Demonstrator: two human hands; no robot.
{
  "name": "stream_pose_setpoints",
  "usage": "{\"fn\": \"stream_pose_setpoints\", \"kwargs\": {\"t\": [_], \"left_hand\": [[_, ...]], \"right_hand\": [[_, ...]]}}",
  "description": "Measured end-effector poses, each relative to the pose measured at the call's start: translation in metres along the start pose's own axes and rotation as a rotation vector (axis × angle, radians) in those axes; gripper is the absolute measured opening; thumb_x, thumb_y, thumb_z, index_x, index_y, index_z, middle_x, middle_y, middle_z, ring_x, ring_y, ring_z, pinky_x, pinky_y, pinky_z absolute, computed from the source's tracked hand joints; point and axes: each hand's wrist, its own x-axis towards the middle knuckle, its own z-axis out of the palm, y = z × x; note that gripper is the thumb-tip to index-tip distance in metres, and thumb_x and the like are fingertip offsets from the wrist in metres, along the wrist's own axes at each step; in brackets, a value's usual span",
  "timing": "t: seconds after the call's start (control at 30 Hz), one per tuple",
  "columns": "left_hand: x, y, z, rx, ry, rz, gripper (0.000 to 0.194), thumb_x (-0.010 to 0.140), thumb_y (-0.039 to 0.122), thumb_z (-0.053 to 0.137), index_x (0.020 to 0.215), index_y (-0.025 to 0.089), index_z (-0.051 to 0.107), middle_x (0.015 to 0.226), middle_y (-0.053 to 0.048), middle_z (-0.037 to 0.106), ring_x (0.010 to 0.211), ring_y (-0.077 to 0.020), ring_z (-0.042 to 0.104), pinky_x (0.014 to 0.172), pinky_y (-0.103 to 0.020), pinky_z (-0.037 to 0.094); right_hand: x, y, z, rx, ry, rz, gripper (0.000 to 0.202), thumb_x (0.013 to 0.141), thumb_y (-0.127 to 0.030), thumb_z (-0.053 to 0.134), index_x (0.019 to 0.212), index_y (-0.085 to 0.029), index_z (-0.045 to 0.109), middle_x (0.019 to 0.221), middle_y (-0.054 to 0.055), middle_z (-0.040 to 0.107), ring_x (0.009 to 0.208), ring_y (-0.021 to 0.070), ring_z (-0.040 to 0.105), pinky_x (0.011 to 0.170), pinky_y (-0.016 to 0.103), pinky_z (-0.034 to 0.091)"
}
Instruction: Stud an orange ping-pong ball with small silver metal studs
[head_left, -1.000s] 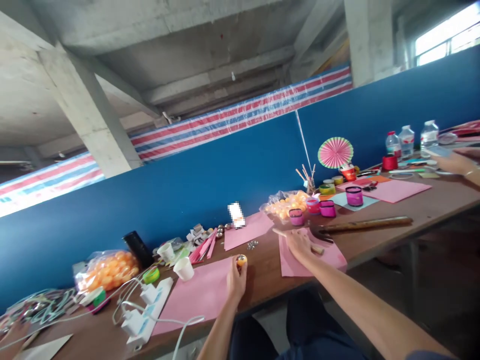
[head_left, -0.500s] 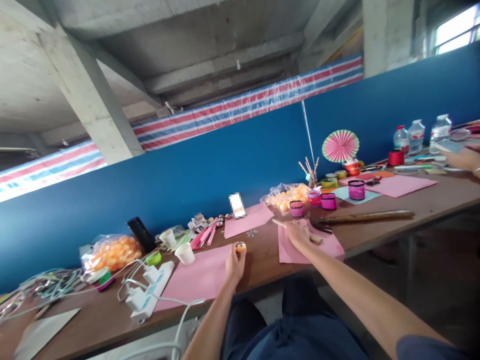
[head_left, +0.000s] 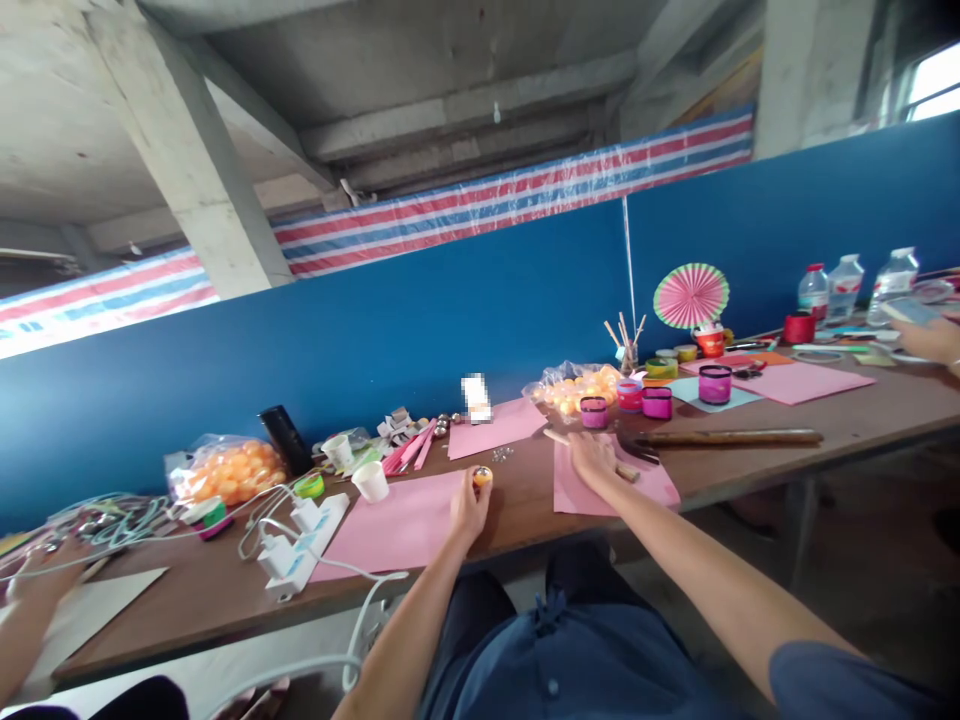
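My left hand (head_left: pixel 469 508) holds a small orange ball (head_left: pixel 482 478) with a shiny, silvery top between its fingertips, at the right edge of a pink sheet (head_left: pixel 397 525). On another pink sheet (head_left: pixel 574 490) rests my right hand (head_left: pixel 590 458), closed over a light wooden stick (head_left: pixel 627 471) whose two ends show on either side of it. The fingers underneath are partly hidden. Just right of that hand lies a hammer-like tool with a dark head and a long wooden handle (head_left: pixel 735 438). Several small metal pieces (head_left: pixel 502 454) lie between the hands.
A white cup (head_left: pixel 370 482) and a power strip (head_left: pixel 309 550) with cables stand left. Bags of orange balls (head_left: pixel 236 470) (head_left: pixel 577 388) sit along the blue partition. Pink-purple tape rolls (head_left: pixel 657 403) are on the right. Other people's hands (head_left: pixel 52 570) (head_left: pixel 926 335) appear at both sides.
The camera view has tilted and shifted slightly. At far left, another person's hand has come further into view. Both my hands keep nearly the same places and holds.
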Motion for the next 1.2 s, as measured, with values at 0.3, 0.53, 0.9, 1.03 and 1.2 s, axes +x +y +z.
{"fn": "stream_pose_setpoints", "kwargs": {"t": [0.3,0.53,0.9,1.03,1.2], "left_hand": [[-0.001,0.004,-0.001,0.020,0.095,-0.002,0.033,0.076,0.033,0.050,0.106,0.021,0.049,0.095,-0.006,0.063,0.076,-0.0174,0.059,0.070,-0.027,0.044],[0.000,0.002,-0.002,0.071,0.155,-0.116,0.033,0.078,0.034,0.047,0.108,0.021,0.048,0.091,-0.004,0.064,0.073,-0.0152,0.059,0.066,-0.025,0.043],[0.000,-0.001,-0.002,0.095,0.159,-0.146,0.034,0.079,0.036,0.046,0.109,0.020,0.047,0.086,-0.004,0.064,0.071,-0.0141,0.060,0.065,-0.024,0.043],[0.001,-0.002,-0.001,0.091,0.156,-0.125,0.034,0.078,0.035,0.047,0.109,0.020,0.047,0.082,-0.003,0.064,0.069,-0.0135,0.061,0.064,-0.023,0.043],[0.002,-0.005,0.001,0.081,0.149,-0.101,0.035,0.078,0.036,0.047,0.109,0.020,0.046,0.085,-0.004,0.064,0.069,-0.0142,0.061,0.063,-0.024,0.043]], "right_hand": [[-0.008,-0.036,-0.030,-0.026,-0.057,-0.344,0.029,0.085,-0.027,0.039,0.107,-0.020,0.056,0.104,0.010,0.057,0.101,0.0227,0.042,0.085,0.033,0.026],[-0.030,-0.091,-0.038,-0.005,-0.160,-0.696,0.028,0.084,-0.026,0.036,0.097,-0.018,0.060,0.102,0.011,0.059,0.102,0.0246,0.045,0.082,0.033,0.031],[-0.146,-0.056,0.001,0.198,-0.833,-1.017,0.042,0.085,-0.041,0.031,0.084,-0.018,0.067,0.079,0.004,0.067,0.069,0.0150,0.060,0.059,0.022,0.039],[-0.155,-0.059,0.022,0.360,-0.726,-0.854,0.030,0.080,-0.035,0.043,0.094,-0.018,0.064,0.083,0.003,0.067,0.073,0.0129,0.060,0.060,0.018,0.039],[-0.148,-0.087,0.040,0.304,-0.661,-0.840,0.026,0.076,-0.034,0.048,0.091,-0.022,0.066,0.087,0.003,0.067,0.081,0.0162,0.060,0.066,0.020,0.040]]}}
